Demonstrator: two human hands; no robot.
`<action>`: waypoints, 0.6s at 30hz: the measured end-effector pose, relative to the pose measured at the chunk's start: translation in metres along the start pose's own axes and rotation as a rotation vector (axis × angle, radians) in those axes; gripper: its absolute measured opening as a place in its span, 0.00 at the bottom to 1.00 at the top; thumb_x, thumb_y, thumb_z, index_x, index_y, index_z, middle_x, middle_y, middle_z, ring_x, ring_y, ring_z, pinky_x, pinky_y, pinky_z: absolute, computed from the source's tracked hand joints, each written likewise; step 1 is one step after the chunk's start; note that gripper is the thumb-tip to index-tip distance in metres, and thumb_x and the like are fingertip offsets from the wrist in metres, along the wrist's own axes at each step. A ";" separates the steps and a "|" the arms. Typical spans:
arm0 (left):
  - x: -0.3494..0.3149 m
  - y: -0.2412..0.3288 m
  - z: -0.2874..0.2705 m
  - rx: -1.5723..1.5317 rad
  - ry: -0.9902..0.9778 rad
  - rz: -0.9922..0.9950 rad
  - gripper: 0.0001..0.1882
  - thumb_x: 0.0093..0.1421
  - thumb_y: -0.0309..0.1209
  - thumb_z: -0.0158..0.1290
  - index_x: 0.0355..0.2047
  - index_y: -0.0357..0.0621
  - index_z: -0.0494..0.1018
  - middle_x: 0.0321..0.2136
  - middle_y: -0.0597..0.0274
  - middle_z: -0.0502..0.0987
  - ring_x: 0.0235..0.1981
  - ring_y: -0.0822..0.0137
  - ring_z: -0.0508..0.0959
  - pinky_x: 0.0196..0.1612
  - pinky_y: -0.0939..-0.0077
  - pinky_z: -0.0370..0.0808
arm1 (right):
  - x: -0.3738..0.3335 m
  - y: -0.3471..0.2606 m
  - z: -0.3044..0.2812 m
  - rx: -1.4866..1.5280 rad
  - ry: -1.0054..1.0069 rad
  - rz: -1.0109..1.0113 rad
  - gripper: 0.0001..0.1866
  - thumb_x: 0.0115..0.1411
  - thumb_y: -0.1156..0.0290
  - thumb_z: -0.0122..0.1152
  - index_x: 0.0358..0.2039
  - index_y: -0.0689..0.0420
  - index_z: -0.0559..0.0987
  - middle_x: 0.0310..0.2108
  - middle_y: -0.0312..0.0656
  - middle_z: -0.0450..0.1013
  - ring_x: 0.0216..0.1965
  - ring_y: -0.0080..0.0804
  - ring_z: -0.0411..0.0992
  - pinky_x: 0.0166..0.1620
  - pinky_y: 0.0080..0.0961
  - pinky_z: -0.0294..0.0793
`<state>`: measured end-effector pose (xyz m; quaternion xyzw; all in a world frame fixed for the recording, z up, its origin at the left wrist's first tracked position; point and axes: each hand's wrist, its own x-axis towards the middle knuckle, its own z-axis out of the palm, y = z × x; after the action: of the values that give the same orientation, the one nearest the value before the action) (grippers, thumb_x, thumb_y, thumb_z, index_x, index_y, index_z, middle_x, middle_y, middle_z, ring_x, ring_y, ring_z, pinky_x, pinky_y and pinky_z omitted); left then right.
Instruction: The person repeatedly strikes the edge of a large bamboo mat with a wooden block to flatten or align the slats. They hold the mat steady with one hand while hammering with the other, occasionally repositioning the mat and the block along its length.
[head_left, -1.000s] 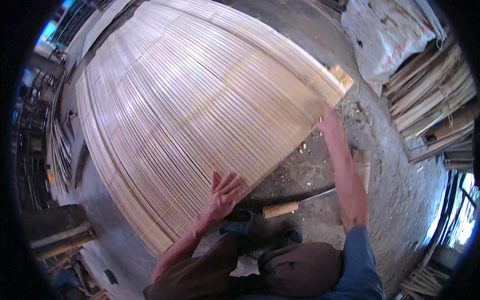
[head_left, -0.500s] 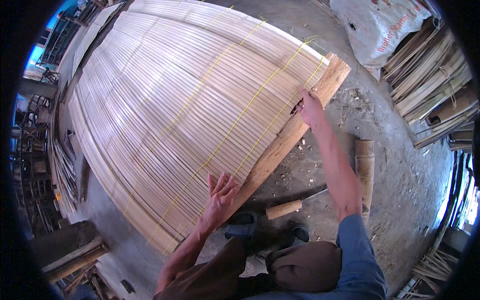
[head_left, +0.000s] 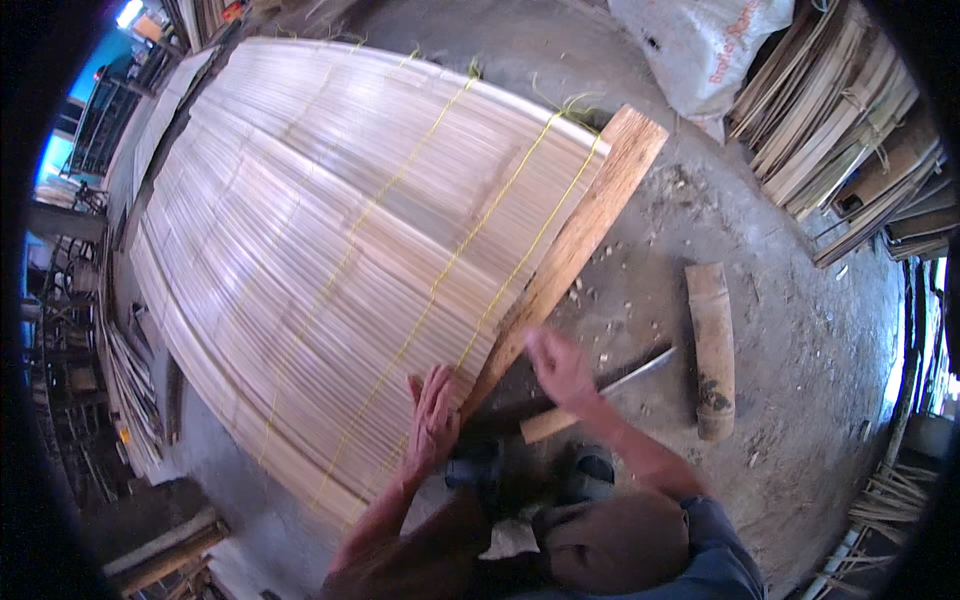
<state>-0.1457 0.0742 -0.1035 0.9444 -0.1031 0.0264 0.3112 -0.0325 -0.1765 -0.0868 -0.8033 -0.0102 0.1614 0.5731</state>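
A large mat (head_left: 300, 200) of thin pale bamboo slats, bound with lines of yellow cord, spreads out before me. Along its right side runs a long wooden board (head_left: 590, 215). My left hand (head_left: 435, 420) rests on the mat's near corner beside the board, fingers stretched out. Off the board's near part is my right hand (head_left: 560, 368); its fingers look curled but are smeared by motion, so I cannot tell whether they hold anything. Below that hand a knife lies on the floor, its wooden handle (head_left: 548, 425) and blade (head_left: 640, 368) partly showing.
A bamboo section (head_left: 711, 350) lies on the floor to the right, among small chips. Bundled strips (head_left: 830, 120) and a white sack (head_left: 690, 50) stand at the far right. Long thin strips (head_left: 130, 385) lie left of the mat, with a low wooden bench (head_left: 165, 540) near them.
My right hand has come off the mat's right edge and moved back toward me along the board. The left hand stays on the near corner. The view has shifted slightly.
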 end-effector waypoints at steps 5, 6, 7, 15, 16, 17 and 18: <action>0.004 -0.006 0.011 0.068 0.046 0.085 0.31 0.45 0.15 0.55 0.54 0.34 0.69 0.61 0.43 0.68 0.68 0.46 0.63 0.70 0.32 0.44 | 0.082 0.000 -0.024 0.443 0.222 0.165 0.16 0.71 0.57 0.56 0.45 0.57 0.78 0.33 0.34 0.73 0.37 0.25 0.72 0.39 0.25 0.74; 0.004 -0.008 0.014 0.054 0.056 0.097 0.31 0.45 0.15 0.55 0.54 0.34 0.69 0.61 0.43 0.68 0.68 0.46 0.63 0.71 0.33 0.44 | 0.094 0.003 -0.022 0.632 0.218 0.255 0.14 0.71 0.57 0.56 0.45 0.55 0.78 0.31 0.31 0.72 0.34 0.24 0.71 0.37 0.24 0.73; 0.002 -0.009 0.014 0.044 0.062 0.096 0.31 0.45 0.15 0.55 0.53 0.34 0.69 0.62 0.44 0.68 0.68 0.46 0.63 0.71 0.33 0.44 | 0.101 0.003 -0.016 0.650 0.224 0.325 0.14 0.70 0.57 0.57 0.44 0.54 0.77 0.30 0.31 0.71 0.33 0.23 0.70 0.36 0.23 0.72; 0.005 -0.002 0.012 0.026 0.060 0.076 0.31 0.45 0.15 0.55 0.54 0.36 0.68 0.62 0.46 0.68 0.68 0.47 0.63 0.72 0.36 0.43 | 0.132 -0.033 -0.031 0.716 0.178 0.764 0.17 0.67 0.56 0.61 0.47 0.55 0.77 0.35 0.35 0.74 0.34 0.28 0.71 0.37 0.28 0.73; 0.008 0.000 0.010 0.022 0.052 0.074 0.31 0.45 0.15 0.55 0.54 0.36 0.69 0.62 0.47 0.68 0.68 0.47 0.63 0.72 0.36 0.42 | 0.131 -0.036 -0.031 0.767 0.159 0.735 0.18 0.67 0.56 0.62 0.48 0.56 0.77 0.40 0.37 0.74 0.38 0.30 0.72 0.40 0.31 0.74; 0.003 -0.001 0.005 0.027 0.038 0.056 0.31 0.45 0.15 0.55 0.54 0.36 0.69 0.62 0.47 0.68 0.69 0.48 0.63 0.72 0.36 0.42 | 0.121 -0.057 -0.026 0.821 0.123 0.719 0.20 0.66 0.56 0.62 0.50 0.56 0.77 0.44 0.40 0.75 0.42 0.32 0.74 0.44 0.34 0.75; 0.003 -0.002 0.009 0.027 0.051 0.061 0.31 0.45 0.15 0.55 0.54 0.36 0.69 0.62 0.47 0.68 0.69 0.48 0.63 0.72 0.37 0.42 | 0.125 -0.060 -0.024 0.914 0.146 0.741 0.22 0.66 0.56 0.62 0.53 0.58 0.76 0.52 0.42 0.73 0.50 0.34 0.73 0.51 0.36 0.74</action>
<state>-0.1424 0.0700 -0.1114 0.9439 -0.1236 0.0614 0.3001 0.1026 -0.1523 -0.0549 -0.4341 0.3811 0.2832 0.7656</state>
